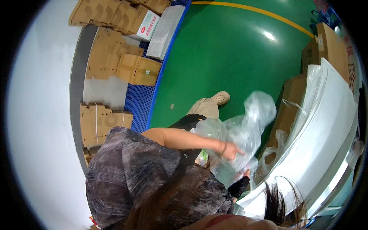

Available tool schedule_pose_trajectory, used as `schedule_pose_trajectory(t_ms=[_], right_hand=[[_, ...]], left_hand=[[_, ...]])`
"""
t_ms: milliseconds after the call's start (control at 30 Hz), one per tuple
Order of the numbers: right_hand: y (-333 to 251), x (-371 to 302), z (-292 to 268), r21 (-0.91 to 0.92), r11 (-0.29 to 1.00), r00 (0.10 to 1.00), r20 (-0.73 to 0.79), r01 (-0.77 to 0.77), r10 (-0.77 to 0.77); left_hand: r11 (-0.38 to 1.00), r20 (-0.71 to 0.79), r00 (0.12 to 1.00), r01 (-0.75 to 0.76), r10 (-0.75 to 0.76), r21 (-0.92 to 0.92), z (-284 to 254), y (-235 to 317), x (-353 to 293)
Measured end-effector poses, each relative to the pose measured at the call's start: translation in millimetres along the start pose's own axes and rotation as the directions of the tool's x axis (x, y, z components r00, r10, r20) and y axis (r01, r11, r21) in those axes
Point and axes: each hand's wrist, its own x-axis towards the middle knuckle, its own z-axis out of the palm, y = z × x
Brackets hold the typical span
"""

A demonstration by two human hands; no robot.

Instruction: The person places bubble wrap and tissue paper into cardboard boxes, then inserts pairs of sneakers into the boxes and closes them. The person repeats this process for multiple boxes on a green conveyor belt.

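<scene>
A large crumpled clear plastic bag (249,126) hangs in front of my body, its far end bulging out over the green floor. My left hand (230,151), with a band at the wrist, reaches across to the right and is closed on the bag's near part. Just below it, my right hand (246,174) comes out of a dark sleeve and grips the plastic too; the folds hide part of its fingers. More clear plastic lies against my front, with a small green-and-white item (203,156) showing beside it.
Flattened cardboard (103,53) and a brown carton (138,69) stand along the left on a blue grid pallet (140,103). White sheets (326,115) stand close on my right, beside brown cardboard (293,92). A yellow line (249,7) crosses the green floor (222,50).
</scene>
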Motion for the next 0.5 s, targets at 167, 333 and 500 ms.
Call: schedule_pose_trajectory(t_ms=[167, 333, 500], right_hand=[[-22.1, -3.5, 25.9, -0.061, 0.989, 0.99, 0.036, 0.135, -0.133], [-55.4, -11.5, 60.2, -0.133, 0.972, 0.98, 0.083, 0.192, -0.182], [-30.9, -63.0, 78.4, 0.35, 0.936, 1.0, -0.023, 0.028, -0.021]], left_hand=[[0.949, 0.295, 0.953, -0.153, 0.068, 0.275, -0.6, 62.3, -14.4], [0.888, 0.326, 0.939, -0.239, 0.109, 0.392, -36.1, 97.3, -29.3], [0.642, 0.227, 0.845, -0.52, 0.485, 0.563, -67.1, 163.8, -77.0]])
